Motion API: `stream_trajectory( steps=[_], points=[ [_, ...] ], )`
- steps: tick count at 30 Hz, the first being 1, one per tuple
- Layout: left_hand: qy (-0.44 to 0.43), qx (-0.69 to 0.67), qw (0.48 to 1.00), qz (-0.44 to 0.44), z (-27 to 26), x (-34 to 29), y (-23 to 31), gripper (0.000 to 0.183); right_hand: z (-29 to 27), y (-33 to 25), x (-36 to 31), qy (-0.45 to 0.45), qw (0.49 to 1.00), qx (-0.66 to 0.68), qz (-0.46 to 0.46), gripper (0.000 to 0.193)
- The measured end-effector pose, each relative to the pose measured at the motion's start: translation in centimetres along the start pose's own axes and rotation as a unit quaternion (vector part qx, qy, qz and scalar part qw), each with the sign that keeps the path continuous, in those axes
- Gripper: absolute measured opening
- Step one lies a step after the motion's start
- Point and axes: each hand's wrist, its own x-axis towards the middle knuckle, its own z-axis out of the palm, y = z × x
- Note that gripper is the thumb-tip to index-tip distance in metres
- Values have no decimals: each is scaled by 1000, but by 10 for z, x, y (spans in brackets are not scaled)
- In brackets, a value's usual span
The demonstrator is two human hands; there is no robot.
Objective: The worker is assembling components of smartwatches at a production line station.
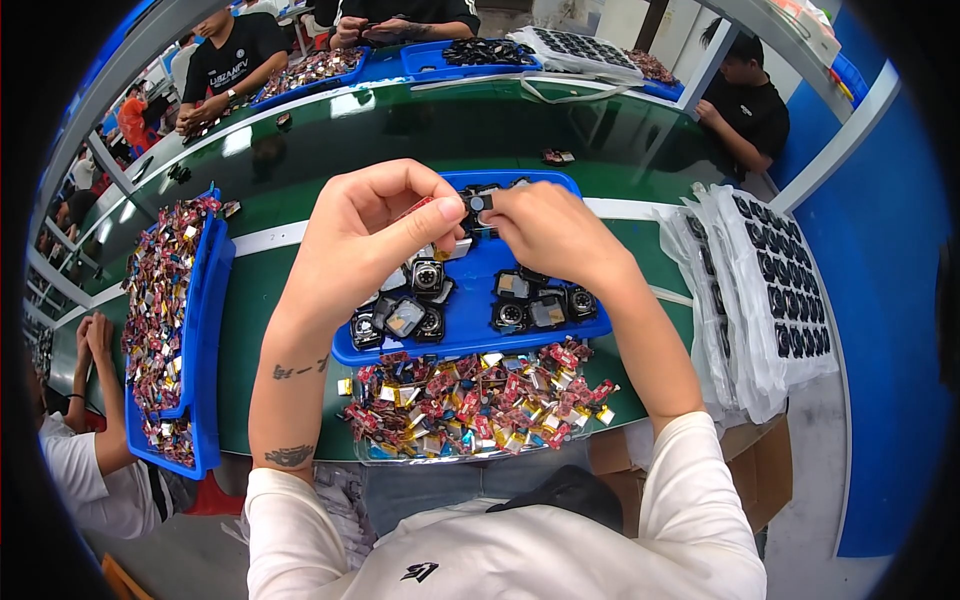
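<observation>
My left hand (pixel 375 235) is closed in a pinch on a small red circuit board (pixel 415 208), mostly hidden by the fingers. Against its fingertips, my right hand (pixel 555 230) pinches a small black part (pixel 478 203) with a round dark disc. Both hands are raised over a blue tray (pixel 470 320). In the tray lie watch-like black cases (pixel 428 277) with round lenses and several grey square pieces (pixel 405 317). A yellow-and-silver piece (pixel 458 248) shows just below my left fingers; whether it hangs from the board I cannot tell.
A heap of red circuit boards (pixel 470 400) lies close to my body. On the left stands a blue bin (pixel 205 330) of similar boards. Stacked white trays of black parts (pixel 785 280) are at the right. Beyond the green belt (pixel 340 130), people work at trays.
</observation>
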Motion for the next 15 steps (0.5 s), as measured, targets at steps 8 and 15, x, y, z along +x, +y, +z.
stream_trajectory(
  steps=[8,15],
  points=[
    [-4,19,1000,-4,0,-1,5,13,-8,10,-8,-205,971,-51,109,46],
    [12,-2,1000,-14,0,-3,2,11,-14,25,2,-70,986,136,74,35]
  ],
)
